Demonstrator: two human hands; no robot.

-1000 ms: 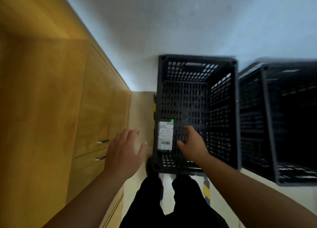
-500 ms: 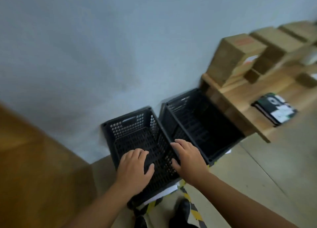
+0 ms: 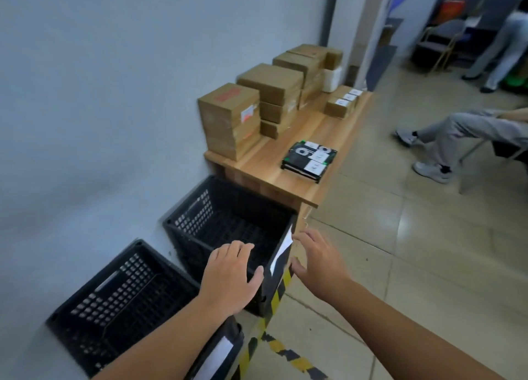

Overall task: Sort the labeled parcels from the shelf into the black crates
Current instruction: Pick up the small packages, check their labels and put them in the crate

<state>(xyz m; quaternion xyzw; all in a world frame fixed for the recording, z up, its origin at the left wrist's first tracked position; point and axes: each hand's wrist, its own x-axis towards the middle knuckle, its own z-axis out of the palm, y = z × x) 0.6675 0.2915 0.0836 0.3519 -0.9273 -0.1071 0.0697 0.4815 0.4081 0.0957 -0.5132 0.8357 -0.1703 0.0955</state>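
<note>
Head view | left hand (image 3: 228, 276) open, fingers spread, holding nothing, over the near rim of the far crate (image 3: 197, 211) | right hand (image 3: 317, 265) open, holding nothing, just beside that crate's labeled front | near crate (image 3: 114, 288) beside it along the wall | brown parcels (image 3: 231, 116) and a flat black parcel (image 3: 310, 159) lie on the wooden shelf (image 3: 271, 165)

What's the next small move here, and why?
Probably reach the right hand up to the black labeled parcel near the shelf edge. Both hands are empty, the left hand hovers over the crate beside the shelf, and that parcel lies nearest.
</note>
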